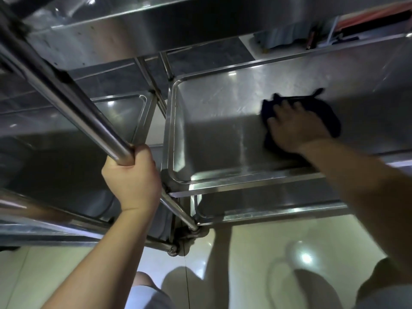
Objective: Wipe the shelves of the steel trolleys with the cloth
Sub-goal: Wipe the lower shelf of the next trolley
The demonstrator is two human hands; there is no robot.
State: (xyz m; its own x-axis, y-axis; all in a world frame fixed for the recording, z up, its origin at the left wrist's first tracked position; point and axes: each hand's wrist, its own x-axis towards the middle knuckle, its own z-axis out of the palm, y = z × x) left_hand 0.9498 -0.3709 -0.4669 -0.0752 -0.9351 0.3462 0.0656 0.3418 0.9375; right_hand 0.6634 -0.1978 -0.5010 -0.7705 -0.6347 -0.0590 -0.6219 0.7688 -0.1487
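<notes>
Mid-wipe on the middle shelf (211, 121) of the right trolley. Right hand (294, 128) lay flat on the dark cloth (330, 112), fingers (284, 108) straight and spread, pressing it to the steel toward the right of the shelf, about midway between the near and far rims. Left hand (131, 172) clenched round the post (73, 94) at the near left corner, steadying the frame. Faint streaks showed on the shelf left of the cloth; whether damp from wiping or mere glare could not be told.

Judged as wiping under way, with much of this shelf possibly still to cover: the left part, the corners along the raised rim, and the far edge. Next move would call for sliding the cloth leftward in overlapping passes with steady downward pressure, then running it along the rim. Lower shelf (267, 204) sat just beneath, and a second trolley (107, 121) stood close on the left, both presumably waiting. Reach under the upper shelf (156, 25) looked tight, so a low arm would help.
</notes>
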